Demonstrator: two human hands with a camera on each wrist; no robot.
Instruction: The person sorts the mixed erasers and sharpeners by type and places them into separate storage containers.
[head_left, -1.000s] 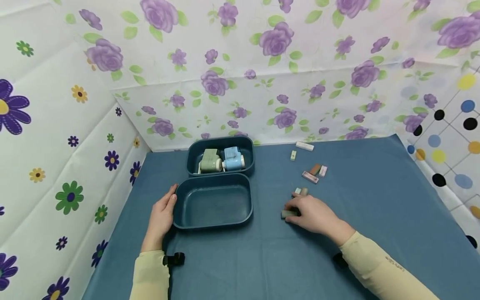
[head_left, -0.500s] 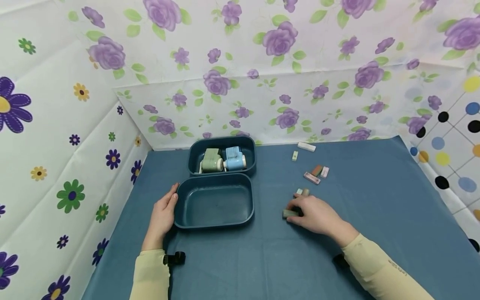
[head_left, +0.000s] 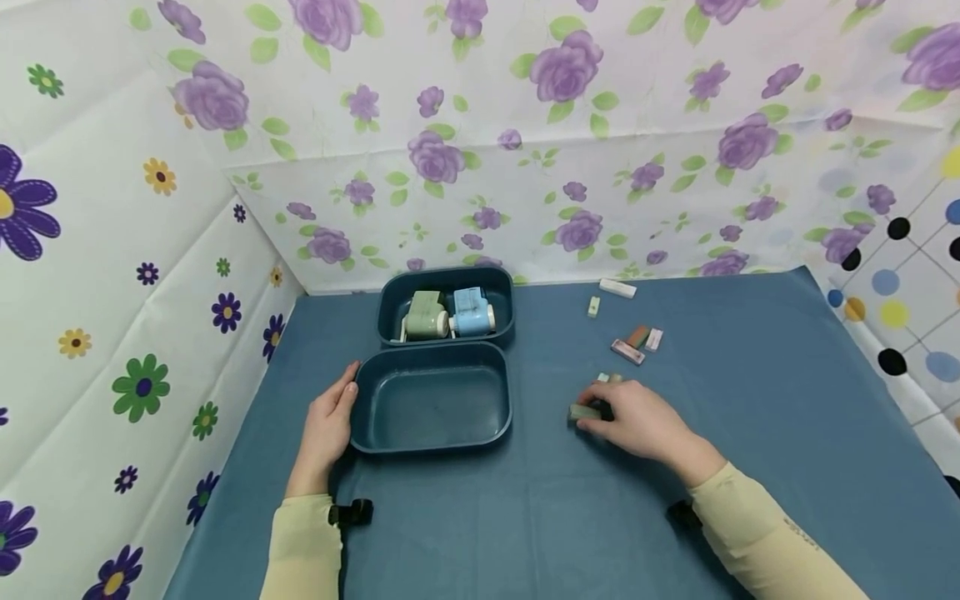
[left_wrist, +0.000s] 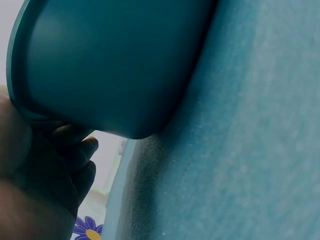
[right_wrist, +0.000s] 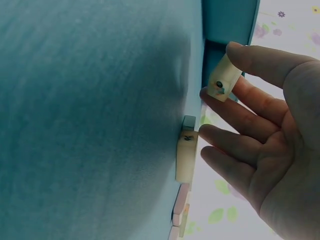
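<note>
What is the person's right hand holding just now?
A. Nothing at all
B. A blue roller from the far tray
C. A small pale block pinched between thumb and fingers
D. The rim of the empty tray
C: in the right wrist view the right hand pinches a small pale block between thumb and fingertip, just above the blue cloth.

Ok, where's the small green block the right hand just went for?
In the head view, the green block is pinched in the right hand, just right of the empty blue tray.
</note>
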